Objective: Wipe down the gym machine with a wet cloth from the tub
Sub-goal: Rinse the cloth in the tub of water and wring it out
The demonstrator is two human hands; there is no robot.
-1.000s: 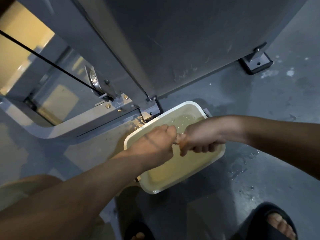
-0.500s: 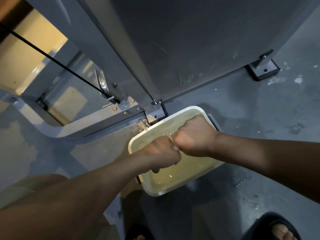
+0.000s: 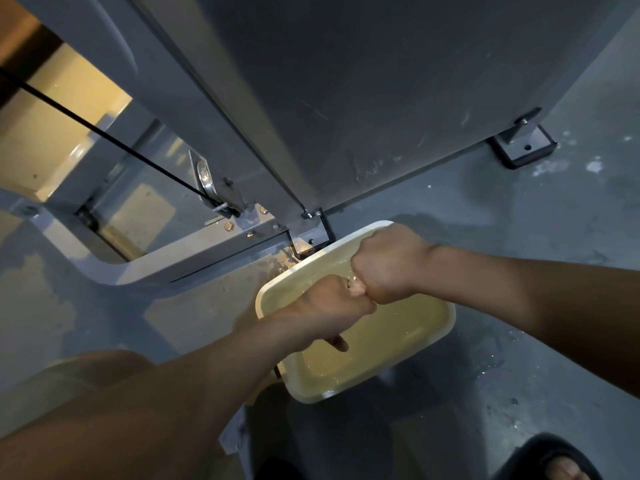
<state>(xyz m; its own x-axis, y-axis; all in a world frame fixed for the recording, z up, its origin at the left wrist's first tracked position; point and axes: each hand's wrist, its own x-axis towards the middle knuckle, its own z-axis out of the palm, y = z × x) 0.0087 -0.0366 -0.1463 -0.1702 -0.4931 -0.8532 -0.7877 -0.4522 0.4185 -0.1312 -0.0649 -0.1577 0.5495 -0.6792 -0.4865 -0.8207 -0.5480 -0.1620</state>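
A white tub [image 3: 446,327] of yellowish water sits on the grey floor at the foot of the gym machine [image 3: 346,98]. Over the tub, my left hand [image 3: 329,306] and my right hand [image 3: 388,265] are fists pressed end to end, both gripping a wet cloth [image 3: 356,288]. Only a small pinkish bit of the cloth shows between the two fists; the rest is hidden inside them. The machine's grey panel rises behind the tub, with a black cable [image 3: 104,140] running to a pulley [image 3: 206,174] on the left.
A bolted machine foot [image 3: 523,147] stands at the back right on the wet, speckled floor. The machine's base frame [image 3: 194,258] runs left of the tub. My sandalled foot [image 3: 554,465] is at the bottom right, my knee [image 3: 69,382] at the lower left.
My right fist has rolled over, knuckles now up, and my left fist has turned the other way, twisting the cloth between them. The view has shifted slightly downward.
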